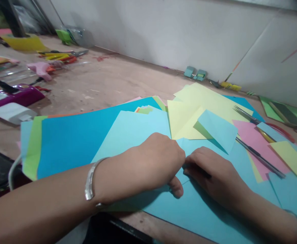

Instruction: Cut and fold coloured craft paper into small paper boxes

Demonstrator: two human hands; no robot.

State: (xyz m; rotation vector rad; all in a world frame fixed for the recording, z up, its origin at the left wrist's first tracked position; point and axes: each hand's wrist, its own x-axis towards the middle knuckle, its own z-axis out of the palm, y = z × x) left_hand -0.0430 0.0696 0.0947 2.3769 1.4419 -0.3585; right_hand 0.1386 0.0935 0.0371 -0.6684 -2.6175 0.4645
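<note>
blue paper (pixel 204 210) lies flat on the surface (pixel 107 84). it looks thin, light and bendy. curled left hand (pixel 148 166) presses it down; right hand (pixel 214 176) lies flat, fingers on the fold. best held by an edge.

Craft workspace: coloured paper sheets (pixel 82 135), scissors (pixel 262 123).

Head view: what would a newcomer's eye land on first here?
The left hand and right hand meet at the bottom centre, both pressing down on a blue sheet. Around them a fan of coloured paper covers much of the table, with pale yellow sheets just beyond the hands. A silver bangle stands out on the left wrist, lower left.
</note>
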